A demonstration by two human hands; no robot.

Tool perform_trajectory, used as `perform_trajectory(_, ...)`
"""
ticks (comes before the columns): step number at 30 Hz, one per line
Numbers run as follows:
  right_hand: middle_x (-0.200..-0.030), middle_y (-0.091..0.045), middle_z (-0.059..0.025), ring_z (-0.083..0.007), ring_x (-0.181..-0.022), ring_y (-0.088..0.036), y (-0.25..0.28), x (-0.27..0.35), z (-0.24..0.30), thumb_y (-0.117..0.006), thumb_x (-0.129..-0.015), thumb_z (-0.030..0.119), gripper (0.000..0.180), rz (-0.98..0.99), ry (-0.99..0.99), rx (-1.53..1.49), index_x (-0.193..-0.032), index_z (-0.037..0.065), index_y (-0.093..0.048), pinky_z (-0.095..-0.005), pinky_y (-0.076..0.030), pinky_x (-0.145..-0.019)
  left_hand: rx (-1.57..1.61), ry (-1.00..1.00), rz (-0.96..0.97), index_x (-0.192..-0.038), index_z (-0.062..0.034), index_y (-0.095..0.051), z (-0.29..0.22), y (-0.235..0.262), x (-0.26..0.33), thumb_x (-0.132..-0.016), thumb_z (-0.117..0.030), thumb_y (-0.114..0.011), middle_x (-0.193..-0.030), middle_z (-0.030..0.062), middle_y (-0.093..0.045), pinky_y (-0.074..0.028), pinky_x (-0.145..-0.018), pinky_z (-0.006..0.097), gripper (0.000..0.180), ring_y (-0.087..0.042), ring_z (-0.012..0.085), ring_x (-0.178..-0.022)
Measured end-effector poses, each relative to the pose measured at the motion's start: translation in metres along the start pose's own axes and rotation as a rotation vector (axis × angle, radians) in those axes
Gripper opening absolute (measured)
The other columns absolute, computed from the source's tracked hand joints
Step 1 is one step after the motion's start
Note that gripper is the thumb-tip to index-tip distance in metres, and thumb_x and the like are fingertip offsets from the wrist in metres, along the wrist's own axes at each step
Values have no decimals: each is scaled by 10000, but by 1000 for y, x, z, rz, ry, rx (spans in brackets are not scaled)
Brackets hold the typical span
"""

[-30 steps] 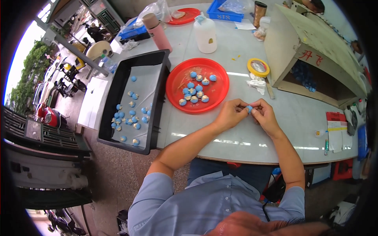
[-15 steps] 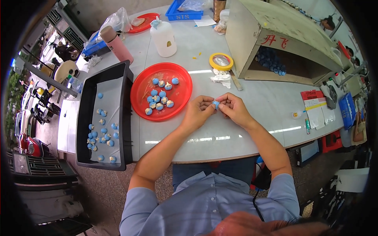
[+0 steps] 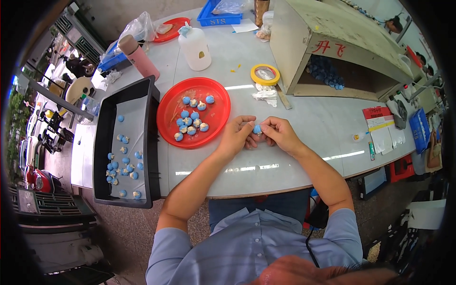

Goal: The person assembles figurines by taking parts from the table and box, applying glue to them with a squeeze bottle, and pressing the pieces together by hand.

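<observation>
Blue ball [image 3: 257, 129] was pinched between left hand [image 3: 235, 136] and right hand [image 3: 284, 135], fingers [image 3: 269, 130] curled closed; light grip was advised.

Pale grey table [image 3: 213, 183], round red tray [image 3: 219, 114], white bottle [image 3: 195, 50], pink flask [image 3: 144, 61], yellow tape roll [image 3: 265, 82]

Clothing of the person: short-sleeved shirt and dark trousers.
The shirt [image 3: 223, 249] is light blue-grey, closed down the middle by a row of small, pale, round buttons [image 3: 257, 240]; its cloth gathers in soft folds at the waist. The left sleeve [image 3: 167, 247] and right sleeve [image 3: 343, 232] end above the elbows. The left hand [image 3: 233, 136] and right hand [image 3: 285, 136] are bare. Trousers [image 3: 259, 205]: dark blue. A thin black cord [image 3: 309, 246] curves along the shirt's right side.
</observation>
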State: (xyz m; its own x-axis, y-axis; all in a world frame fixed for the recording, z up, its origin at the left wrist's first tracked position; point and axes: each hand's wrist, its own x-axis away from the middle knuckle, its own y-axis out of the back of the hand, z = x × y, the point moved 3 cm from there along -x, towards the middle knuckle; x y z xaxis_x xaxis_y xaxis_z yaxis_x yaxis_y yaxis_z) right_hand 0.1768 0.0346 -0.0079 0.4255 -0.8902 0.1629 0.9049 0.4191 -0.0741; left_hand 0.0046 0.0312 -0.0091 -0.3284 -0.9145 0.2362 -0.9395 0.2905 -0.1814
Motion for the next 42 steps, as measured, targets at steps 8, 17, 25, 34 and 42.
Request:
perform_trajectory(8, -823, -620, -2, -47, -660, -541, -4, 8, 15, -598, -928, 91, 120, -16, 129, 53, -1028, 26, -608, -188, -427, -557, -106, -91, 2, -1220, 45, -505, -6, -10, 2, -941, -234, -605, -811, 80, -636, -456, -522, 220, 407, -619, 114, -635)
perform_trajectory(17, -756, -559, 6, -50, -594, -484, 56, 1, 31, -582, -887, 94, 183, -605, 177, -267, -1059, 34, -597, -205, -373, -510, -1392, -609, -788, -1175, -29, -587, -64, 40, 24, -770, -126, -658, -1011, 130, -650, -431, -836, 439, 423, -567, 334, -1024)
perform_trajectory(25, -873, -634, -80, -209, -743, -631, 175, -38, 32, -595, -806, 76, 257, -976, 302, 678, -1060, 74, -627, -335, -494, -635, -1527, -418, -885, -1194, -54, -585, -68, 47, 19, -764, -203, -686, -1104, 126, -627, -367, -894, 492, 467, -500, 335, -1126)
perform_trajectory(34, -1188, -579, -177, -340, -1125, -544, 194, -95, 63, -676, -741, 211, 406, -867, 103, 1470, -1132, 109, -637, -428, -491, -908, -1471, -726, -839, -1142, -56, -609, -58, 18, 25, -735, -185, -733, -1084, 105, -625, -360, -904, 462, 445, -501, 316, -1129)
perform_trajectory(42, -1417, -425, -132, -338, -1287, -409, 222, -128, 56, -675, -755, 487, 761, -999, 90, 1606, -1379, 123, -438, -510, -295, -1068, -1419, -803, -794, -1131, -52, -620, -59, 18, 20, -735, -135, -725, -1078, 115, -638, -336, -966, 452, 417, -515, 321, -1139)
